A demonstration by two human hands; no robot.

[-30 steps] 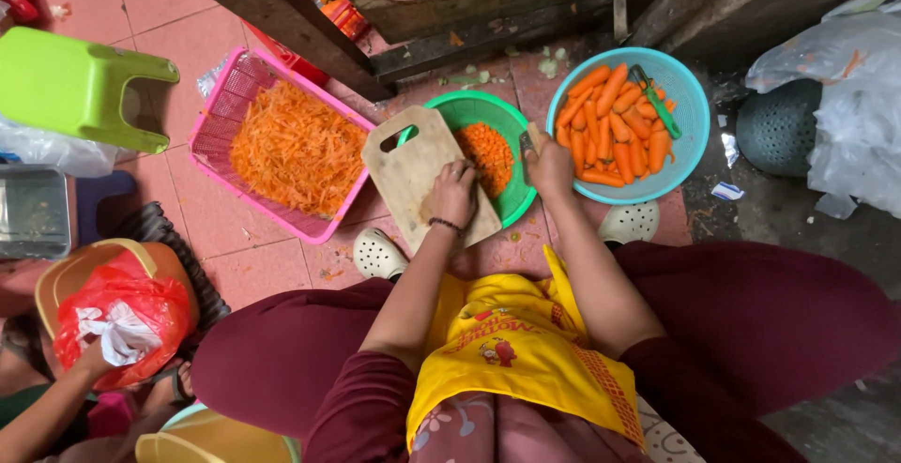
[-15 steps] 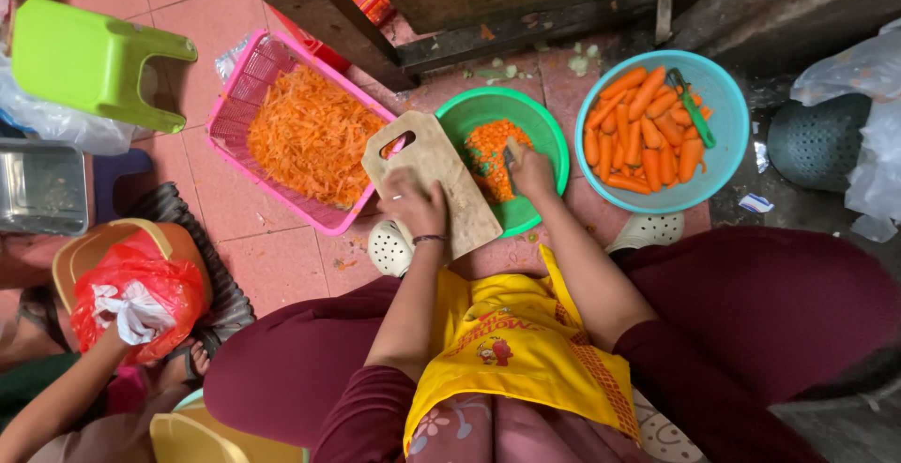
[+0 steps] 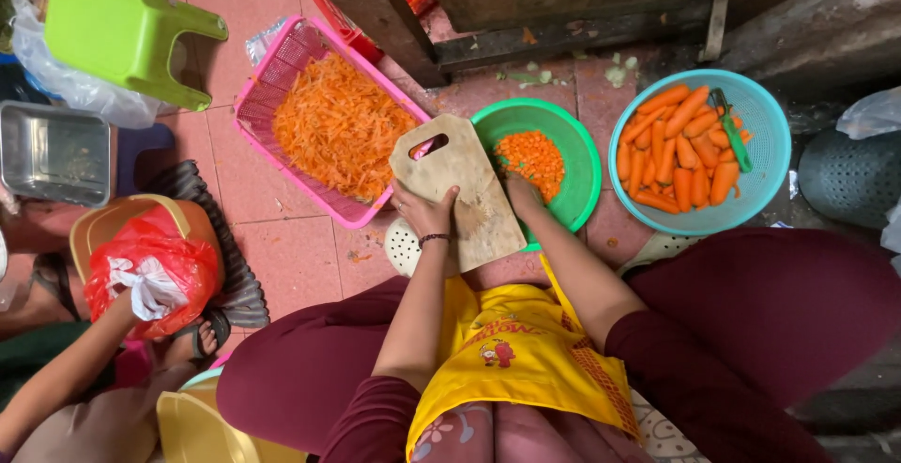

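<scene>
Head view: our left hand (image 3: 424,212) grips left edge of wooden cutting board (image 3: 460,191), fingers wrapped on it, board tilted over green bowl (image 3: 574,149). Our right hand (image 3: 524,196) at board's 3 o'clock edge, by bowl rim; its grip we cannot tell. Diced carrot (image 3: 531,158) sits in bowl at board's 2 o'clock. We judge step as clearing board into bowl. Peeled carrots (image 3: 680,149) in blue bowl (image 3: 765,121) at 3 o'clock; shredded carrot in pink basket (image 3: 272,83) at 10 o'clock

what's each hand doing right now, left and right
Left hand: closed on the wooden cutting board, gripping its edge.
Right hand: resting on the board's far edge; grip cannot be told.
</scene>
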